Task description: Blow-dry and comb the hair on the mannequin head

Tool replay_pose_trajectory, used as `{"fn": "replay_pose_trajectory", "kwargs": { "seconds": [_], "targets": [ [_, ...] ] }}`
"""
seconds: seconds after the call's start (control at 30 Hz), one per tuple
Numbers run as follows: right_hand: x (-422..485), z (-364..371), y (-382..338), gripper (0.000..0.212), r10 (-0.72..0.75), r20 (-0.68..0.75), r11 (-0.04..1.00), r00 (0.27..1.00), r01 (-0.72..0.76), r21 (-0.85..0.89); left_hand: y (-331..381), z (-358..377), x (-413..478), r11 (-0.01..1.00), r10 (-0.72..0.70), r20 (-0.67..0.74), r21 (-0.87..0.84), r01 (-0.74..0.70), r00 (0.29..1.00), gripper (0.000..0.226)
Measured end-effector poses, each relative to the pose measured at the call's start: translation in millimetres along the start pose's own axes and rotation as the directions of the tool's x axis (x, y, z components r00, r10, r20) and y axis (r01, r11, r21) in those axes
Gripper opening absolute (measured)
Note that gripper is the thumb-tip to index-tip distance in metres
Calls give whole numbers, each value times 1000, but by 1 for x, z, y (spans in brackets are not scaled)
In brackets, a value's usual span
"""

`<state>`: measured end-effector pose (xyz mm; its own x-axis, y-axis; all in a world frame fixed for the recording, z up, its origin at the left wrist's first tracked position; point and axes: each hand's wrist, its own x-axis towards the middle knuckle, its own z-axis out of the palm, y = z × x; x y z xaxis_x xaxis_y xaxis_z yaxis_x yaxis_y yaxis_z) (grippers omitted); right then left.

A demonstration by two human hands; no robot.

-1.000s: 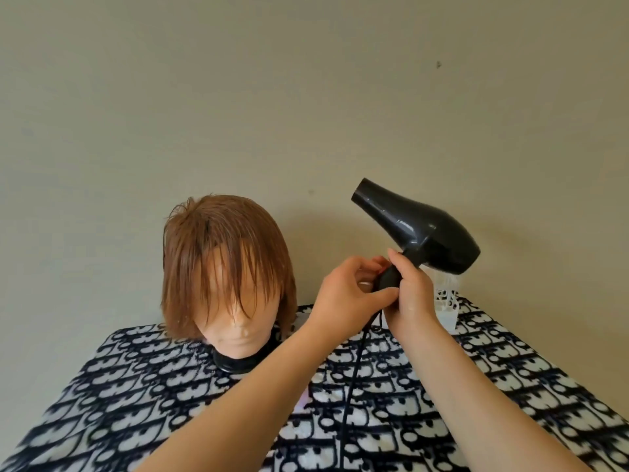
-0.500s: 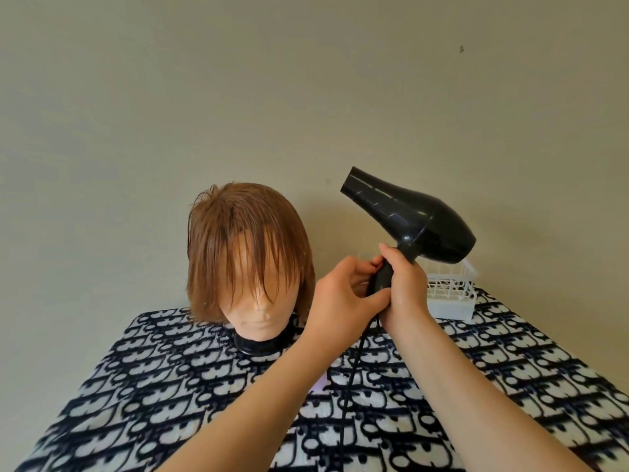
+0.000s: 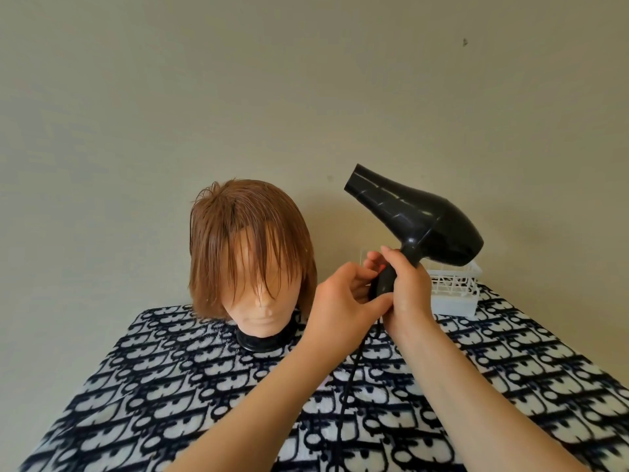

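I see my right hand (image 3: 410, 294) wrapped around the dryer (image 3: 418, 221) handle, holding it above the worktop (image 3: 136, 386), nozzle aimed up and left toward the wall. My left hand (image 3: 343, 310) pinches the handle's lower end, where the cord (image 3: 350, 379) hangs down. The head (image 3: 253, 253) stands near the far edge, left of the dryer; a basket (image 3: 454, 287) sits at the far right.

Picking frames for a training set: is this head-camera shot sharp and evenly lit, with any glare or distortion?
Head view: soft, even light; mannequin head and hair dryer sharp, with small glints on the dryer's shell; a faint shadow on the wall behind it; wide-angle stretch splays the patterned cloth toward the corners.
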<state>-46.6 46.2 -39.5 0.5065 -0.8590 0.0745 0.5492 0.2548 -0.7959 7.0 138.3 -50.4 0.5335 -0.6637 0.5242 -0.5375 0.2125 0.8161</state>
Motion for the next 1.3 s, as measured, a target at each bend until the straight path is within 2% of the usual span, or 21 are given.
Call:
{"fn": "replay_pose_trajectory", "kwargs": {
  "seconds": [0.07,0.13,0.17,0.2,0.23,0.3,0.37,0.43,0.57,0.67,0.77,0.9,1.07,1.13,1.2,1.3],
  "targets": [
    [-3,-7,-2,2,-31,19,999,999,32,-31,-2,-10,-1,998,-56,58,26,54,997,21],
    [-6,-14,-6,10,-57,28,998,998,57,-31,-7,-22,-5,985,-144,38,100,140,989,15],
    [-7,-18,-8,11,-71,36,997,997,72,-38,-11,-28,-7,963,-197,14,191,191,980,16],
    [-8,-20,-12,12,-81,44,995,996,84,-54,-16,-33,-9,911,-246,6,343,229,969,18],
    [-8,-23,-15,14,-97,56,992,994,101,-81,-21,-36,-11,815,-293,28,531,234,956,22],
    [-10,-26,-19,15,-133,95,981,986,145,-131,-30,-38,-17,559,-405,96,813,163,909,29],
    [-11,-29,-22,15,-169,140,966,976,192,-172,-36,-34,-22,398,-514,133,912,98,847,34],
    [-13,-30,-25,14,-198,173,952,965,232,-201,-42,-29,-24,365,-575,135,925,105,807,33],
    [-15,-33,-27,11,-194,191,952,962,232,-201,-47,-25,-21,387,-622,163,914,120,766,34],
    [-17,-36,-29,11,-196,204,954,959,235,-187,-46,-26,-19,440,-641,152,876,198,753,28],
    [-17,-38,-32,8,-212,208,939,955,258,-228,-44,-29,-18,491,-631,131,831,262,765,20],
    [-18,-35,-38,8,-179,205,951,962,222,-214,-39,-33,-16,586,-613,127,736,340,780,21],
    [-22,-32,-48,10,-195,276,937,941,262,-231,-28,-41,-16,720,-475,84,609,332,876,8],
    [-24,-29,-51,20,-193,306,924,932,278,-262,-16,-45,-15,786,-429,65,519,337,901,30],
    [-27,-24,-55,29,-189,333,917,924,287,-275,-2,-51,-14,824,-349,16,481,299,937,38],
    [-31,-17,-60,34,-196,355,910,914,304,-281,20,-64,-11,850,-267,-78,451,272,961,25]
  ]
}}
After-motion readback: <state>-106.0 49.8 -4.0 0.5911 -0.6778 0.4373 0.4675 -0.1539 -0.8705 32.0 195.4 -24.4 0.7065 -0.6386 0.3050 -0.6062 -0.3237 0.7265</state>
